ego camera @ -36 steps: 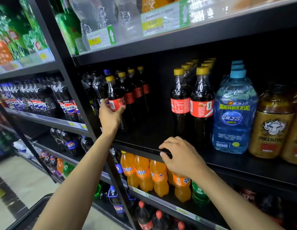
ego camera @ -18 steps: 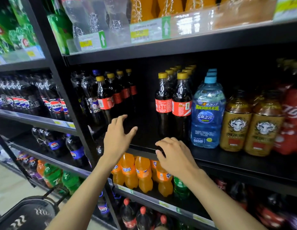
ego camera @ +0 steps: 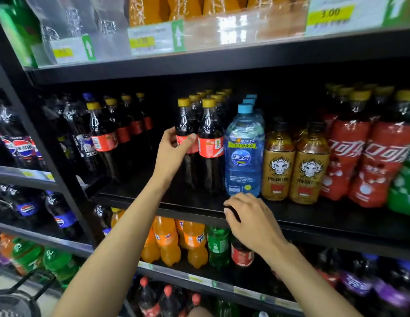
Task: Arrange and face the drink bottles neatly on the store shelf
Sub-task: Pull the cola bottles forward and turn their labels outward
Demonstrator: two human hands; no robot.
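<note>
View: one wide camera worn on the person's head.
Facing: forward and a little down, at the front of the shelf (ego camera: pixel 325 216).
Nearness: very close; the drink bottles (ego camera: pixel 211 143) fill the middle of the frame.
Angle: shelf boards spread apart toward the right of the frame.

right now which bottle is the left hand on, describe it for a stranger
On the middle black metal shelf, find the clear blue water bottle with a light blue cap. Two places to its left, in the front row, stands the dark cola bottle with a yellow cap and red label. Unlike its twin beside the water, the left hand grips its label.
</note>
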